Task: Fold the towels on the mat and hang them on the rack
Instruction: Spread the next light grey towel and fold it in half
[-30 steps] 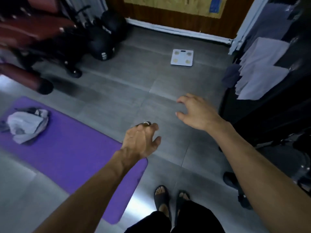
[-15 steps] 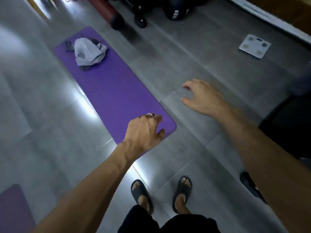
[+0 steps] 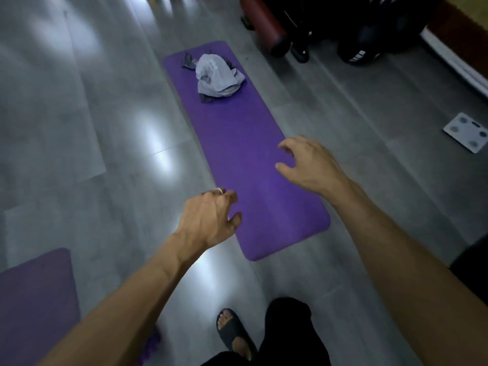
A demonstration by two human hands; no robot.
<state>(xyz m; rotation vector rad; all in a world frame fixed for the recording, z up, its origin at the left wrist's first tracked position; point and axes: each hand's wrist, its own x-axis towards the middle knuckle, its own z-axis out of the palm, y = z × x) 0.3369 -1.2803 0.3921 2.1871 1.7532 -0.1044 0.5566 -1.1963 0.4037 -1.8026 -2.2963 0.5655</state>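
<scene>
A purple mat (image 3: 237,143) lies lengthwise on the grey floor ahead of me. At its far end sits a crumpled pile of towels (image 3: 216,73), a light grey one on top of a darker one. My left hand (image 3: 208,220) hovers over the mat's near left edge, fingers loosely curled, a ring on one finger, holding nothing. My right hand (image 3: 309,165) hangs over the mat's near right part, fingers relaxed and empty. Both hands are well short of the towels. The rack is out of view.
A second purple mat (image 3: 34,299) lies at the lower left. A white bathroom scale (image 3: 466,132) sits on the floor at right. Red-padded gym equipment (image 3: 266,30) and black weights (image 3: 356,52) stand beyond the mat's far right. My sandalled foot (image 3: 232,331) is below.
The view has swung left from the rack side to face along the mat. The towels now lie straight ahead, and both empty hands are over the mat's near end.
</scene>
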